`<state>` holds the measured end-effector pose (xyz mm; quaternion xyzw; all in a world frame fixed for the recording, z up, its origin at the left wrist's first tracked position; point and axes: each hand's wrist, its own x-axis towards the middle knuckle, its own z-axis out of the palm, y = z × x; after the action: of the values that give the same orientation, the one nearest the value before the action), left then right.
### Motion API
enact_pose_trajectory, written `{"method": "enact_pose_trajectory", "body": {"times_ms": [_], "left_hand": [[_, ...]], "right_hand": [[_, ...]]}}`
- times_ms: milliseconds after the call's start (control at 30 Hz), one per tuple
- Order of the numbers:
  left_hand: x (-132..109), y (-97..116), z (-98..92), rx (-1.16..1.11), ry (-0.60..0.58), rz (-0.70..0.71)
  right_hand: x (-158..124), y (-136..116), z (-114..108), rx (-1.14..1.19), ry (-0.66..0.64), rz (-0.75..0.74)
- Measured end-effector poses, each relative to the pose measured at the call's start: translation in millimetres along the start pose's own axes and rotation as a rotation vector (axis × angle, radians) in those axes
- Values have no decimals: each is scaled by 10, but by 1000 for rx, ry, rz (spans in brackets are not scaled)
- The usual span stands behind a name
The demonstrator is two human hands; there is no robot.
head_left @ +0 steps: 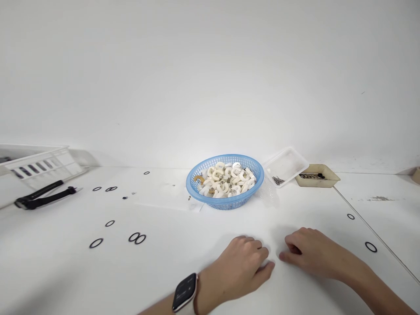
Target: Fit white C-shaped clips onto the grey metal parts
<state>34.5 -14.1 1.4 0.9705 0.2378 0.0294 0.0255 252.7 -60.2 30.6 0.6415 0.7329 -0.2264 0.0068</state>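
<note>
The left hand (pixel 241 262) lies knuckles up on the white table (pixel 164 280), with its fingers curled under and a watch (pixel 185 292) on the wrist. The right hand (pixel 308 251) rests just beside it, also curled, and its thumb tip reaches toward the left hand. The fingertips of both are tucked out of sight, so I cannot tell whether either hand holds anything small.

Straight ahead of the hands, well apart from them, stands a blue basket (pixel 193 188). It is round, sits level with its open side up, and is heaped with white rings (pixel 226 179). Just to its right is a clear tray (pixel 288 164), tipped up so its open face leans toward the camera, with its long side running from near left to far right. A few small metal pieces (pixel 278 180) sit at its low corner. Next to it is a beige tray (pixel 328 180), lying long side left to right, with dark bits (pixel 311 176) inside.

Black rings lie flat and scattered over the table. A touching pair (pixel 137 238) is to the left of the hands, and a single ring (pixel 371 247) is to their right. At the far left, a black strap (pixel 44 197) lies lengthwise with its tip pointing right, beside a white crate (pixel 39 164).
</note>
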Motion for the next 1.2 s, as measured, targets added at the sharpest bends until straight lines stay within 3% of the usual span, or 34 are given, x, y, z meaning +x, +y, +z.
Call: {"method": "enact_pose_trajectory", "body": {"times_ms": [1200], "left_hand": [[7,-13,5,-7,24,4]], "right_hand": [[15,16,20,-2,5,-1]]}}
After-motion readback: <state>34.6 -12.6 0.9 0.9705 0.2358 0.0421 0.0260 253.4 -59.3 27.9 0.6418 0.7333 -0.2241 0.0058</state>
